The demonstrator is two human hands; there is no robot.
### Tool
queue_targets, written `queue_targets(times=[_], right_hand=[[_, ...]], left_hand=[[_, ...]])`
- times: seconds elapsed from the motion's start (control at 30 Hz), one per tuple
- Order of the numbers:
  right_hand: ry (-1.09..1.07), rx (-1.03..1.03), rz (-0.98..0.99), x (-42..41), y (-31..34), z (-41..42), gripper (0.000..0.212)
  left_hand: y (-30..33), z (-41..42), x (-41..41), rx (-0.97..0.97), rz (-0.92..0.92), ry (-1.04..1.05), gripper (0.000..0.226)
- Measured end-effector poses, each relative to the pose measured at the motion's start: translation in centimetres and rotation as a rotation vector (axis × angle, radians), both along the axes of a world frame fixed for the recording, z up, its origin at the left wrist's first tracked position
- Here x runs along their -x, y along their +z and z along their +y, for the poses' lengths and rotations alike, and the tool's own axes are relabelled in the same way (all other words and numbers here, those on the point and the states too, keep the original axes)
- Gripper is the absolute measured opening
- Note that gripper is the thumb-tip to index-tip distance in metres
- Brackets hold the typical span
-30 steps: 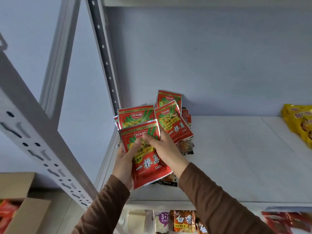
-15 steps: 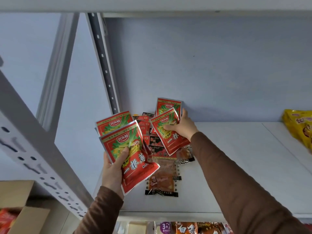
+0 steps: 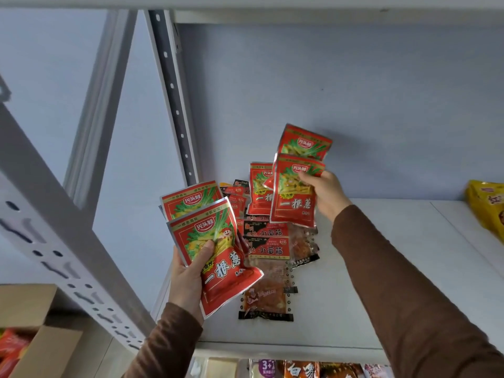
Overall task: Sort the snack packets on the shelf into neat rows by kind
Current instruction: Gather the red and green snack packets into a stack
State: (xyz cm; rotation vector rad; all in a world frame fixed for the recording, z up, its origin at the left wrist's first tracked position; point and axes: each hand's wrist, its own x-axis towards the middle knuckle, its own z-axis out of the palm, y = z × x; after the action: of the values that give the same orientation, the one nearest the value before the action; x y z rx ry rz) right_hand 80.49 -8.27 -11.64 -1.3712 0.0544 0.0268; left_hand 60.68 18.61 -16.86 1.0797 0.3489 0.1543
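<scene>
My left hand grips two red snack packets with green onion art, held up at the shelf's front left corner. My right hand holds two more red packets of the same kind, lifted above the pile near the back wall. Another red packet leans upright behind them. On the white shelf lies a loose pile: small black-and-red packets and clear orange packets with black ends.
A yellow packet sits at the shelf's far right. A grey perforated upright stands at the back left corner and a slanted post at the left. A cardboard box is below left. More snacks fill the lower shelf.
My right hand has lifted two red packets up and to the right, off the pile. My left hand with its packets has stayed about where it was.
</scene>
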Motion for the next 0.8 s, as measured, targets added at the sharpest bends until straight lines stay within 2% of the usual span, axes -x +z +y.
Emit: queue_targets(times=[0.13,0.23,0.3,0.43,0.63,0.8], right_hand=[[0.09,-0.017,0.098,0.0,1.7,-1.4,0.042],[0.227,0.181,0.166,0.5,1.2,1.7,0.039],[0.179,0.287,0.189,0.4,0.3,4.4,0.033],[0.024,0.325,0.221,-0.8,-0.6,7.0,0.03],[-0.002,0.232,0.272,-1.2,-0.8,7.7,0.031],[-0.004,0.15,0.182,-0.3,0.1,7.3,0.027]], left_hand=[[-0.1,-0.3,-0.1,0.006,0.005,-0.014,0.05],[0.0,-0.6,-0.3,0.015,-0.002,-0.025,0.047],[0.2,-0.7,-0.4,0.017,-0.002,-0.034,0.05],[0.4,-0.3,-0.5,0.028,-0.005,-0.03,0.051],[0.5,0.2,-0.2,0.035,-0.025,-0.027,0.053],[0.6,0.2,-0.2,0.031,-0.038,-0.068,0.051]])
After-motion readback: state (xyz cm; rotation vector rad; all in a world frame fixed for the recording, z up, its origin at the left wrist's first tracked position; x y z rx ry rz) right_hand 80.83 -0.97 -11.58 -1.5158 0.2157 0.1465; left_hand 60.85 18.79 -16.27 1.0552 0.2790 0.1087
